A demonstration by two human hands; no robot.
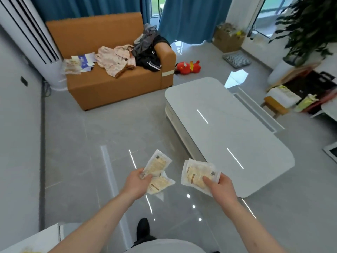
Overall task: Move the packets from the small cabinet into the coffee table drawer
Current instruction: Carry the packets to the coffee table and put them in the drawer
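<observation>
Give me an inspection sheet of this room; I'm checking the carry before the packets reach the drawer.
Surface: white coffee table, top bare and glossy; drawer not seen open.
Job's things: two packets in left hand, packets in right hand, count unclear.
Clutter: clothes and papers on orange sofa; red plush toy on floor.
Hands: left hand and right hand each pinch packets over the floor.
Cables: cables beside the standing air conditioner.
Surroundings: blue curtains, plant, cardboard box.
</observation>
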